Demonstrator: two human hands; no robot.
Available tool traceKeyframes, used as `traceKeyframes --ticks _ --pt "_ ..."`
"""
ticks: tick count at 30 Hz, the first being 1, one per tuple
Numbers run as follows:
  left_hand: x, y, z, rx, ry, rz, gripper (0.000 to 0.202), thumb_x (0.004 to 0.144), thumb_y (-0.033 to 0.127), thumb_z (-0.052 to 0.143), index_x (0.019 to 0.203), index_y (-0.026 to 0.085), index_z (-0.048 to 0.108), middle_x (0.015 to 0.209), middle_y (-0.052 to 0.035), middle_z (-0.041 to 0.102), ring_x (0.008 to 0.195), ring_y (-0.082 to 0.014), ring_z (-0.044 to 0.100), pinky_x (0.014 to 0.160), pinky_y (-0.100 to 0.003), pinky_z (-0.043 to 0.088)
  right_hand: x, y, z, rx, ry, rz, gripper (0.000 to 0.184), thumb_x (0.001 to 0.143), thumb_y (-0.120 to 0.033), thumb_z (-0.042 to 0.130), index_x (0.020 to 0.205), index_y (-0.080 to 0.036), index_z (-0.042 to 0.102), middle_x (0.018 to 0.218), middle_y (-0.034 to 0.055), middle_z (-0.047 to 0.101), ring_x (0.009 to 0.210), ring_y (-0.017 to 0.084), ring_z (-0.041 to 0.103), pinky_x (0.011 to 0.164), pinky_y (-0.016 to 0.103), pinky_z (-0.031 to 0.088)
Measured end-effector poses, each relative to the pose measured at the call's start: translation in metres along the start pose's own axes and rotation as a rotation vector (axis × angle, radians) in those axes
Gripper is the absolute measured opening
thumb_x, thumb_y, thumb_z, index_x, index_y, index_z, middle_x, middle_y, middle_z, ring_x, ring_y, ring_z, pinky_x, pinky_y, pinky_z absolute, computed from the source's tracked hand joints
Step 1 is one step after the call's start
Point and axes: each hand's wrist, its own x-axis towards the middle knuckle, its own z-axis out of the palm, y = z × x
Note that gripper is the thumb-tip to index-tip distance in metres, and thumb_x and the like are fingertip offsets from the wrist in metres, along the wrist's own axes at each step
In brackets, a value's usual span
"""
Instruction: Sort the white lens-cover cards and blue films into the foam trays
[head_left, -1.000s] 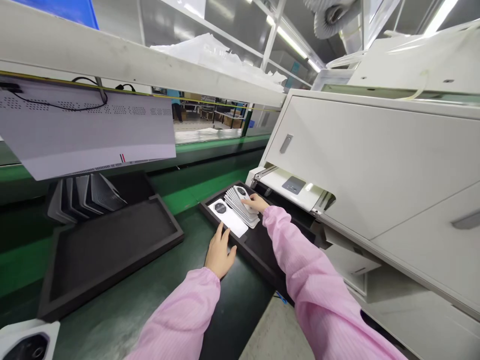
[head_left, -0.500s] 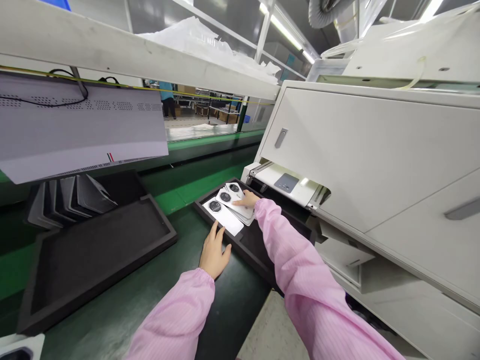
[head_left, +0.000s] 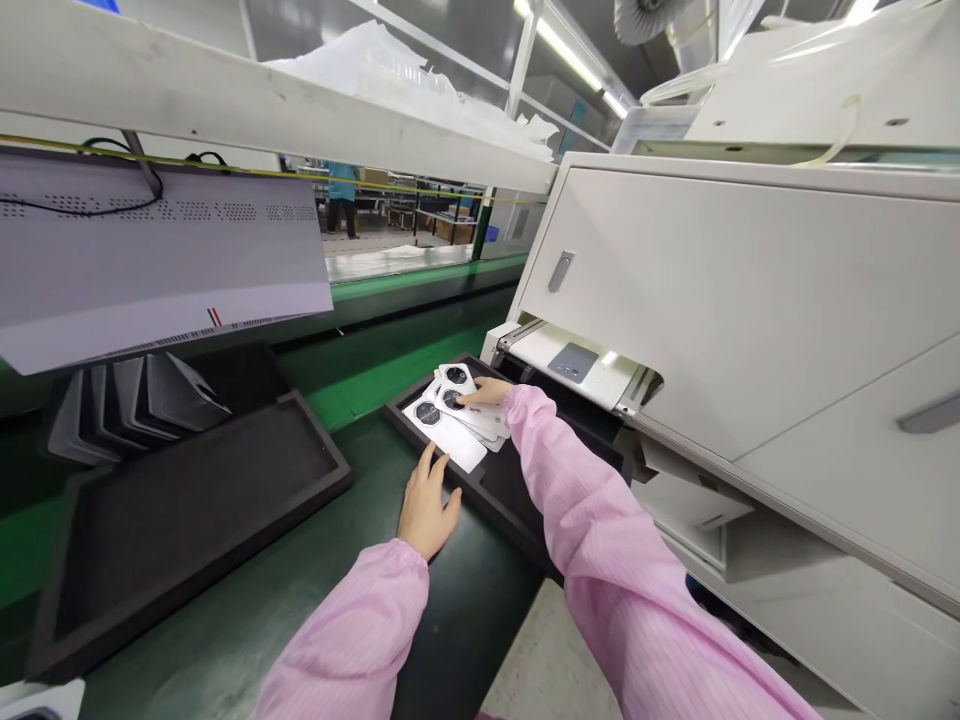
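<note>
A black foam tray [head_left: 517,490] lies by the white machine [head_left: 735,300]. In it rest several white phone back covers [head_left: 450,420] with dark round camera rings, fanned flat. My right hand [head_left: 484,392] lies on top of them, fingers stretched out and pressing the upper covers. My left hand [head_left: 426,505] rests flat on the tray's near rim, fingers apart, its fingertips just short of the nearest cover. Both arms wear pink sleeves.
A larger black tray [head_left: 187,520] sits to the left on the green bench, with dark upright trays [head_left: 135,400] stacked behind it. A grey panel [head_left: 157,260] hangs overhead. The machine's output slot [head_left: 577,370] is just behind the covers. A person stands far back.
The covers that stood as an upright fanned bundle under my right hand have been laid down and spread flat in the tray. My left hand has stayed on the rim.
</note>
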Motion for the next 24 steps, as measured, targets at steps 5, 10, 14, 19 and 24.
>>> traceKeyframes --ticks 5,10,14,19,24 --pt "0.001 -0.002 0.001 0.002 0.01 0.013 0.047 0.078 0.016 0.052 0.124 0.02 0.045 0.144 -0.0125 0.031 0.126 -0.0289 0.04 0.1 -0.047 0.038 0.005 -0.005 0.015 -0.022 0.149 0.029 0.03 0.088 -0.033 0.052 0.112 -0.015 0.054 0.112 0.0072 0.057 0.096 0.019 0.059 0.082 0.04 0.05" --pt "0.001 -0.003 0.003 -0.004 0.014 0.019 0.048 0.077 0.015 0.052 0.124 0.021 0.044 0.145 -0.0107 0.031 0.127 -0.0286 0.039 0.101 -0.047 0.037 0.0 -0.001 0.023 -0.005 0.204 -0.016 0.03 0.087 -0.033 0.053 0.111 -0.014 0.054 0.11 0.0071 0.058 0.094 0.018 0.059 0.08 0.039 0.05" --pt "0.001 -0.003 0.002 -0.01 0.015 0.012 0.049 0.077 0.015 0.051 0.125 0.021 0.044 0.145 -0.0098 0.03 0.127 -0.0285 0.039 0.101 -0.047 0.037 -0.003 -0.001 0.021 0.019 0.232 -0.08 0.036 0.072 -0.034 0.071 0.101 -0.015 0.061 0.104 0.0071 0.064 0.091 0.018 0.06 0.08 0.031 0.048" --pt "0.0 -0.001 0.001 -0.024 0.016 0.001 0.048 0.077 0.015 0.051 0.124 0.022 0.045 0.144 -0.0092 0.031 0.126 -0.0283 0.04 0.101 -0.046 0.037 -0.001 -0.003 0.016 0.057 0.284 -0.082 0.042 0.068 -0.033 0.073 0.103 -0.015 0.06 0.107 0.0071 0.062 0.095 0.019 0.059 0.083 0.031 0.047" --pt "0.001 0.0 0.0 -0.017 0.005 -0.007 0.047 0.078 0.015 0.05 0.124 0.02 0.045 0.145 -0.01 0.031 0.125 -0.0275 0.04 0.101 -0.045 0.037 0.008 -0.002 0.011 0.1 0.221 -0.014 0.031 0.088 -0.032 0.051 0.113 -0.015 0.053 0.113 0.0075 0.057 0.096 0.019 0.059 0.081 0.039 0.051"
